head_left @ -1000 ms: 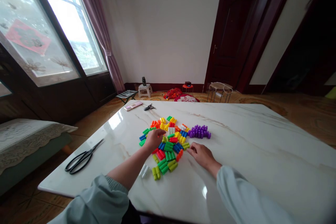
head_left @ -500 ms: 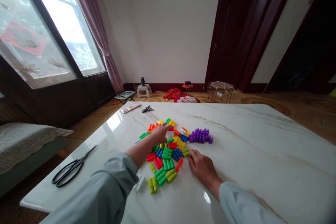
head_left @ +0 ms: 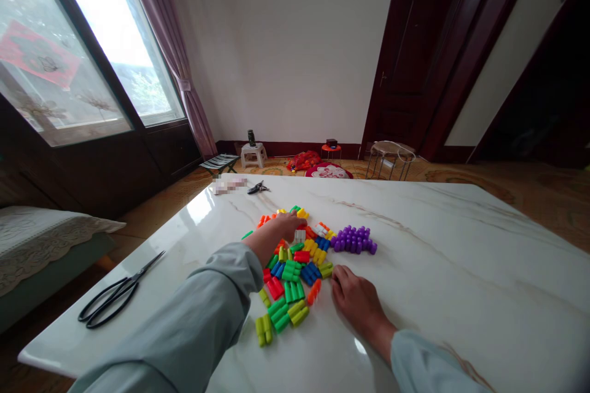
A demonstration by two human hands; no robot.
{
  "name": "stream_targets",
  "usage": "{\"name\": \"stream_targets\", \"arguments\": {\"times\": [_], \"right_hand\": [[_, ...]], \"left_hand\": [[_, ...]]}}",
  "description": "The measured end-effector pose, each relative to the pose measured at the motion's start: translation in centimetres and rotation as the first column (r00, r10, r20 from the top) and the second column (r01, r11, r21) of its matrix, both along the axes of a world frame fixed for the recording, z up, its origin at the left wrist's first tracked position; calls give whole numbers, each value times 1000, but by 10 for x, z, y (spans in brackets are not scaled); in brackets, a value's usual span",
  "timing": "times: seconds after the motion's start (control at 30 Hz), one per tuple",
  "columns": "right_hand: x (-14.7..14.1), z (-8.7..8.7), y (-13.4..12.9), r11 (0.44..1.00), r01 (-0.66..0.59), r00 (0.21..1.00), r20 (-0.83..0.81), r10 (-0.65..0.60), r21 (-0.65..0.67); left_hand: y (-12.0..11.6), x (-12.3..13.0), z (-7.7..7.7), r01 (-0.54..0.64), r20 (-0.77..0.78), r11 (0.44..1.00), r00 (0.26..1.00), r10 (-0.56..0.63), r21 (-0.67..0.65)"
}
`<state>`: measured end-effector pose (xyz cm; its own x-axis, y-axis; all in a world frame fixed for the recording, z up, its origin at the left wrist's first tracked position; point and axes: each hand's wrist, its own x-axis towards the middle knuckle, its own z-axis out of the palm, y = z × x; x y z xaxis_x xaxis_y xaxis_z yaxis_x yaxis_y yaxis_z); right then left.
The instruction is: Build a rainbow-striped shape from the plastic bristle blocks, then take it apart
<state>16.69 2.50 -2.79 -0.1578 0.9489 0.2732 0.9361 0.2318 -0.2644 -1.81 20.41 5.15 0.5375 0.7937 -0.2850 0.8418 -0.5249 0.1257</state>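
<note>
My left hand [head_left: 288, 226] reaches over the far part of a pile of colourful plastic building blocks [head_left: 294, 271]. Its thumb and fingers are apart, with the fingertips by a red block [head_left: 302, 225] and a white block [head_left: 300, 236] just in front. Part of the pile is hidden beneath this hand and forearm. To the right of the pile, my right hand [head_left: 354, 295] rests on the tabletop with curled fingers, and I see nothing in them. Closest to its fingertips lies a yellow-green block [head_left: 326, 270]. Purple blocks [head_left: 354, 239] form a tight cluster beyond my right hand.
The blocks lie on a white marbled table [head_left: 442, 258]. Black-handled scissors [head_left: 120, 292] lie at the left. Near the far edge are dark pliers-like cutters [head_left: 258, 188] and a pixelated flat object [head_left: 229, 184]. Stools, including a white one [head_left: 253, 155], stand beyond the table.
My left hand has moved slightly down toward the far blocks, its fingers closer to the red block. My right hand stays beside the pile. The view has shifted a little.
</note>
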Motion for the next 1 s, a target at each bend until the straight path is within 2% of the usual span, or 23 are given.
{"name": "stream_targets", "arguments": {"times": [0.1, 0.33, 0.43, 0.77, 0.9, 0.97, 1.0], "right_hand": [[0, 0, 0, 1000, -2, 1000, 0, 2, 1], [-1, 0, -1, 999, -4, 1000, 10, 4, 41], [-1, -1, 0, 999, -7, 1000, 14, 6, 54], [-1, 0, 0, 999, -2, 1000, 25, 1, 52], [-1, 2, 0, 999, 2, 1000, 21, -2, 38], [-1, 3, -1, 1000, 5, 1000, 18, -5, 28], [-1, 4, -1, 1000, 7, 1000, 18, -8, 23]], "left_hand": [[-1, 1, 1, 19, 21, 1000, 1000, -19, 25], [-1, 3, 6, 104, -184, 995, 977, -104, -9], [-2, 2, 3, 152, -174, 988, 974, -143, 38], [-3, -9, -21, 189, 93, 980, 976, -195, 65], [-3, -14, -19, 14, 346, 999, 938, -29, 46], [-9, -18, -11, -87, 514, 995, 853, 95, -39], [-13, -20, -7, -121, 599, 984, 782, 174, -128]]}}
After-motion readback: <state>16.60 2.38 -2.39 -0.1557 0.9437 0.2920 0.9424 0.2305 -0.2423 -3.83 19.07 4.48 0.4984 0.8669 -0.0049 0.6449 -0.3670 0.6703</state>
